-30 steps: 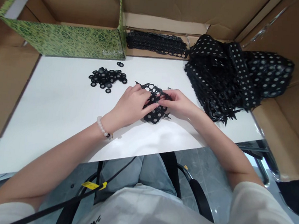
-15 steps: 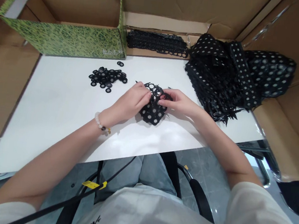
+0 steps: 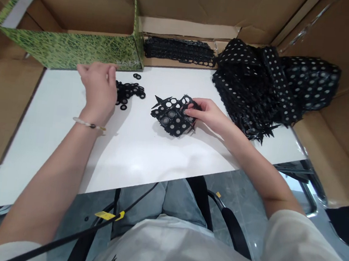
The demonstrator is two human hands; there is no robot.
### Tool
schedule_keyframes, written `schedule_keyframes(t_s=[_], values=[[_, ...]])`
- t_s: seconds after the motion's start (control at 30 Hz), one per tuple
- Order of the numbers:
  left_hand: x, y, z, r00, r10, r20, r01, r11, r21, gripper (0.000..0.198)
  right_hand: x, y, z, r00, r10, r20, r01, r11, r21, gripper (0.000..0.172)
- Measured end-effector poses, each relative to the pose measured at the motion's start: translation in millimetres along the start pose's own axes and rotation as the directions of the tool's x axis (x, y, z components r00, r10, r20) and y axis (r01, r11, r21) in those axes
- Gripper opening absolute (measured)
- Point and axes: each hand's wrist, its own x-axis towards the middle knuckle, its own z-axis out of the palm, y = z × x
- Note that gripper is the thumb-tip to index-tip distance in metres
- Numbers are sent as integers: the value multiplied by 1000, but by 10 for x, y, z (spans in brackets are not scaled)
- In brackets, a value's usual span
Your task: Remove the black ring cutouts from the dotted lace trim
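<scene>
My right hand [image 3: 208, 114] pinches the right edge of a small black perforated sheet [image 3: 175, 121] between thumb and fingers. This sheet has rows of round holes, some open and others filled with pale-centred discs, and its edges are ragged and spiky. My left hand [image 3: 99, 87] is over the left part of a pile of small black rings [image 3: 131, 90], its fingers spread apart with nothing visible in them. The hand hides part of the pile. Two more rings [image 3: 137, 76] lie just behind it.
A green patterned open box [image 3: 77, 49] stands at the back left. Behind the work lies a stack of black perforated strips [image 3: 179, 50]. At the right is a large heap of black dotted sheets [image 3: 254, 85]. Cardboard walls [image 3: 190, 7] surround the white table [image 3: 140, 160].
My left hand has let go of the perforated sheet and moved left to the pile of rings. My right hand still holds the sheet, whose left side now shows.
</scene>
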Motion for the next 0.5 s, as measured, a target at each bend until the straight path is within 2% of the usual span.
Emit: schedule_keyframes(t_s=[0.1, 0.17, 0.23, 0.3, 0.37, 0.43, 0.5], values=[[-126, 6, 11, 990, -116, 83, 107, 988, 111, 83, -26, -18, 29, 1000, 12, 20, -12, 1000, 4, 32], [-203, 132, 27, 984, -117, 132, 104, 989, 104, 81, -37, -19, 48, 1000, 17, 12, -17, 1000, 26, 33], [-254, 324, 23, 995, -81, 61, 79, 996, 40, 71, -36, -14, 63, 999, 34, -8, -33, 998, 55, 33], [-311, 557, -3, 1000, 14, -24, -15, 999, -37, 53, -26, -6, 74, 997, 67, -28, -64, 994, 85, 33], [-404, 800, -37, 982, 187, 23, -184, 979, -88, 37, -13, 2, 82, 995, 93, -39, -89, 991, 104, 34], [-529, 1014, -59, 933, 346, 102, -337, 937, -94, 33, -5, 11, 90, 995, 97, -36, -92, 990, 105, 35], [-646, 1164, -59, 887, 422, 189, -405, 906, -125, 33, -2, 20, 96, 997, 79, -17, -77, 992, 104, 35]])
